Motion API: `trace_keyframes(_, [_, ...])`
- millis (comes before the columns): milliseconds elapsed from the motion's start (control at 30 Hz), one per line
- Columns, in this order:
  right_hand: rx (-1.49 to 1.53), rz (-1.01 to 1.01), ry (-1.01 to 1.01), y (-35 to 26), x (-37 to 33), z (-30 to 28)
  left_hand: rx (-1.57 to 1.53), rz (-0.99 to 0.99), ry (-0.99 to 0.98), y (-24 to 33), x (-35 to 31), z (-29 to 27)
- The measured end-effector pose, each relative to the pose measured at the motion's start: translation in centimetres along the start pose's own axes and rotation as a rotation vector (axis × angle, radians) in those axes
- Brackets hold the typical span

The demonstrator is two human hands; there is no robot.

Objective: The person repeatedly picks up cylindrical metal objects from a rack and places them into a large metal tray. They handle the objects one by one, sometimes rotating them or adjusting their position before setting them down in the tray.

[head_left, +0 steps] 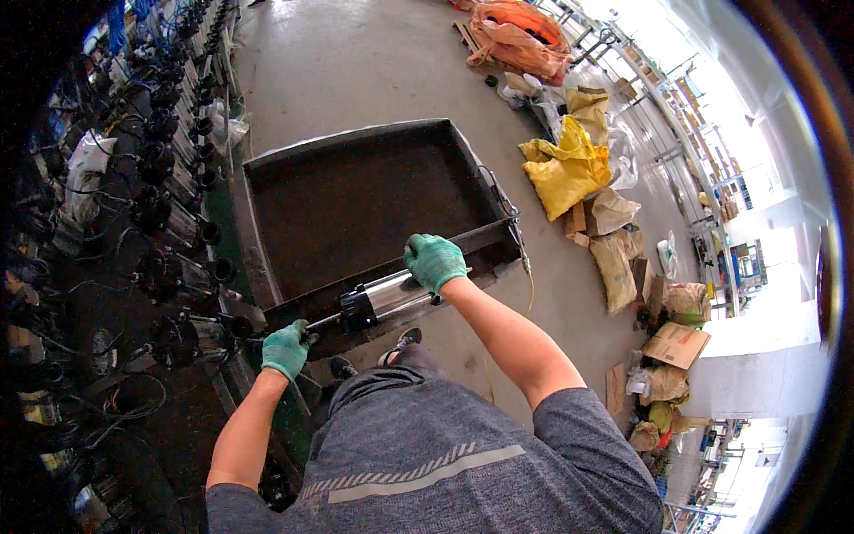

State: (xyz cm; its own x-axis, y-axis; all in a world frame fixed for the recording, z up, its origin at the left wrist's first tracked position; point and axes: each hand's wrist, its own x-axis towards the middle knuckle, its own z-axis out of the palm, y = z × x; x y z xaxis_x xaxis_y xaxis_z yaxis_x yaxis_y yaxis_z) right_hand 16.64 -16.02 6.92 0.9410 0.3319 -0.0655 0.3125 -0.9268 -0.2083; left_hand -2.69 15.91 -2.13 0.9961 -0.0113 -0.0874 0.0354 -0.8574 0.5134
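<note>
Right hand clamped on silver cylinder, left hand curled round its rod; beyond both, metal tray, contents too dark to tell

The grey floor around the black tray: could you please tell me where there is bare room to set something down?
The grey floor lies bare beyond the black tray and between it and the yellow sack. Rows of metal cylinders crowd the left; pale sacks and cardboard crowd the right.
</note>
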Motion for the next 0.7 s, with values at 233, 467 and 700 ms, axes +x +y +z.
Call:
trace_keyframes(233, [0.014,-0.015,0.004,-0.1,0.1,-0.2,-0.189,-0.252,-0.322,-0.6,2.1,-1.2])
trace_keyframes(467, [0.017,-0.002,0.002,-0.2,0.1,-0.4,-1.074,-0.591,-0.323,-1.1,1.4,-0.1])
trace_keyframes(700, [0.018,0.005,0.049,0.3,0.0,0.4,-0.026,0.085,0.229,-2.0,0.9,2.5])
